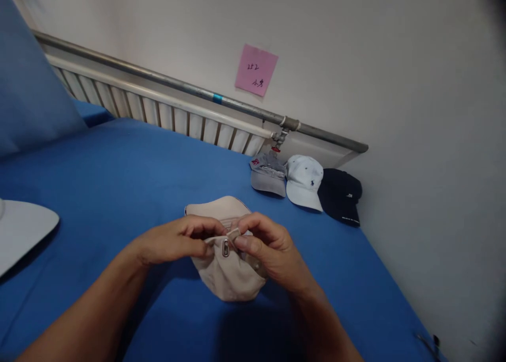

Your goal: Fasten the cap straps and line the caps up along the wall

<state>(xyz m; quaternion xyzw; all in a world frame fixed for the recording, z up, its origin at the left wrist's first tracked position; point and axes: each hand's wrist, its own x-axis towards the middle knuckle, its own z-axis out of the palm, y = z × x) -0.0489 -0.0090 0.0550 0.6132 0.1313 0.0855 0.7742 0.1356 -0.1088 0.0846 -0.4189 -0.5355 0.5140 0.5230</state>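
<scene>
Together, the left hand and right hand are bending inward, pinching the beige cap; three caps are lying beyond.

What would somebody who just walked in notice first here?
Probably the bright blue cover spread under everything, with two hands, the left and the right, holding a beige cap in the middle. Next, maybe the pink note on the wall above, and the row of three caps below it to the right: gray, white and black.
</scene>
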